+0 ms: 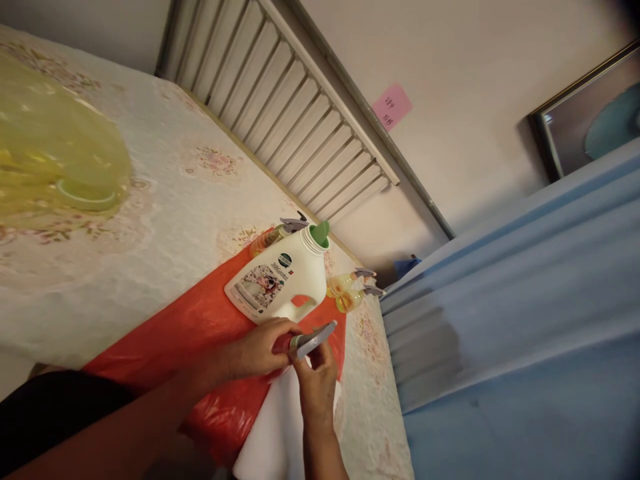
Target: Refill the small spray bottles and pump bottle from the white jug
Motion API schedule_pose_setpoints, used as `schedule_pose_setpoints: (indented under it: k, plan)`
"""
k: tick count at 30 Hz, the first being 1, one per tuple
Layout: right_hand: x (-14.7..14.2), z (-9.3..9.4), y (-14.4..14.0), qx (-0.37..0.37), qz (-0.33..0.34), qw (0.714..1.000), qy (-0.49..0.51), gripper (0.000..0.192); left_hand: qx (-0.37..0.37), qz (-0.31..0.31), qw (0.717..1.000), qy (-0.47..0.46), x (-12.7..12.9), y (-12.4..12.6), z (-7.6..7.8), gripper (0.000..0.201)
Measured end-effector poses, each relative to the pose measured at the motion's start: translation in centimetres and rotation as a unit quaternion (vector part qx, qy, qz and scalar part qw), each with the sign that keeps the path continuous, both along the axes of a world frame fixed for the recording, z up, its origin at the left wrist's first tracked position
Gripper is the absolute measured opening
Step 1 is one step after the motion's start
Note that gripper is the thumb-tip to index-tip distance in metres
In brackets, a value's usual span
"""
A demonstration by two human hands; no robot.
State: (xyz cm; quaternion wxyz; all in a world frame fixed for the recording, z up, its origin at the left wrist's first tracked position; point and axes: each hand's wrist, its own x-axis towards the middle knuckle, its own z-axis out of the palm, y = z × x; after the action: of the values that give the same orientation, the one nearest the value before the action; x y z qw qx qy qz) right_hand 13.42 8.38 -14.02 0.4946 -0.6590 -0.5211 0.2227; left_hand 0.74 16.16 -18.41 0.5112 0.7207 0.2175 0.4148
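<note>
While left hand [260,350] braces grey clip [313,339], your right hand [316,381] pinches it closed; white detergent jug [280,280] lies at 12 o'clock on red sheet [180,333].

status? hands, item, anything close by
Left hand and right hand both grip grey spray-pump head. White detergent jug close behind, uncapped. Spray bottles beyond.

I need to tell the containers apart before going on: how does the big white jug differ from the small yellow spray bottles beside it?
The white jug is large, opaque and labelled, with a moulded handle and a green spout. The yellow spray bottles are much smaller, see-through and topped with grey triggers. The jug rests on the orange plastic sheet, while the bottles lie at its edge. Neither is held: the left hand and right hand grip a grey sprayer head. Both kinds lie on their sides.
</note>
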Motion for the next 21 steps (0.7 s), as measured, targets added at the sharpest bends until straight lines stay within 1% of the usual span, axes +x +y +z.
schedule_pose_setpoints:
  k: [4, 8, 10, 14, 17, 21]
  plan:
    - [-0.5, -0.4, 0.2, 0.002, -0.045, 0.998, -0.038, 0.017, 0.002, 0.015, 1.000, -0.005, 0.1, 0.0, -0.2, 0.040]
    - [-0.5, -0.9, 0.2, 0.009, -0.063, 0.996, -0.065, 0.014, 0.005, 0.049, 0.998, -0.044, 0.2, -0.5, -0.2, 0.046]
    - [-0.5, -1.1, 0.3, 0.013, -0.070, 0.995, -0.068, 0.014, 0.010, 0.062, 0.996, -0.061, 0.1, -1.1, -0.1, 0.043]
    - [-0.7, -1.1, 0.4, 0.017, -0.074, 0.995, -0.062, 0.012, 0.002, 0.083, 0.993, -0.086, 0.4, -2.3, 0.1, 0.029]
    - [-1.0, -1.0, 0.4, 0.021, -0.082, 0.995, -0.047, 0.010, -0.003, 0.110, 0.991, -0.079, 0.9, -3.0, -0.1, 0.026]
    - [-1.2, -1.1, 0.7, 0.026, -0.097, 0.994, -0.039, 0.010, 0.002, 0.150, 0.988, -0.038, 1.6, -3.4, -0.4, 0.024]
